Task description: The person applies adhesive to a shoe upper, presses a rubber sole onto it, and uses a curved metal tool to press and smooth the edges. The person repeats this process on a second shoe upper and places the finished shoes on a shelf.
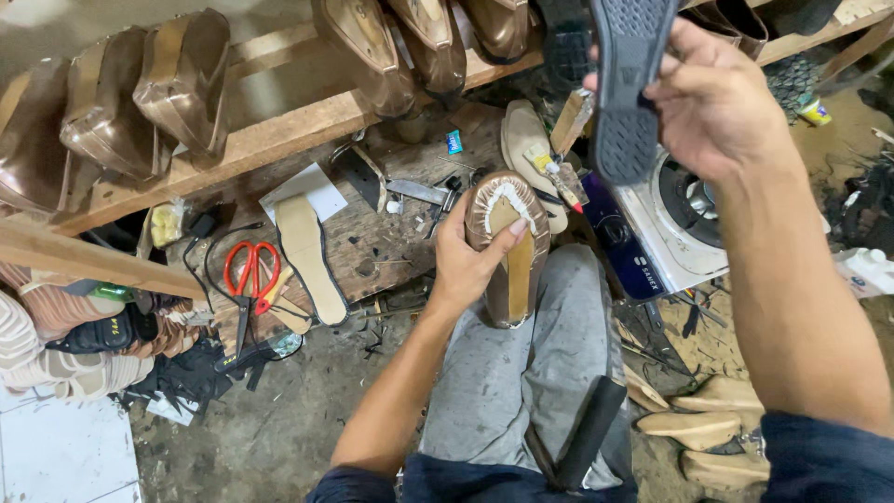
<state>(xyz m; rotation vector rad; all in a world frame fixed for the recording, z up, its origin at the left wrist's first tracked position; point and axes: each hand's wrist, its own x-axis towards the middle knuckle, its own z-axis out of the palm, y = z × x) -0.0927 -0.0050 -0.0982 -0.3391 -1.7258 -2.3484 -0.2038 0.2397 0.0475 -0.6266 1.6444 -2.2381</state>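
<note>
Left hand (466,265) closed around a bronze shoe upper stretched over a last, sole side up (508,247), thumb lying across its tan insole board. Shoe rests on the grey-trousered knee (521,363), long axis running straight away from the person, rounded toe with white glue edge at the far end, heel end toward the body. Right hand (712,98) raised up and to the right of it, fingers wrapped round the edge of a dark grey textured rubber outsole (626,84), tread facing the camera. Outsole long axis near vertical, narrower end pointing down toward the shoe, top end cut by the frame edge. Clear gap between outsole and shoe, not touching.

Just beyond the left hand: wooden work board (391,233) with scattered tools, a glue brush (559,177) and a pale insole (521,140) near the shoe's toe. Further left, a loose tan insole (310,256) and red-handled scissors (250,279), well apart from the hand. Below the right hand, a white single-burner stove (675,224), close to the shoe's right side, tight there. Beyond both hands, a wooden rack (279,140) holding bronze shoes. Open floor (279,428) left of the left forearm.
</note>
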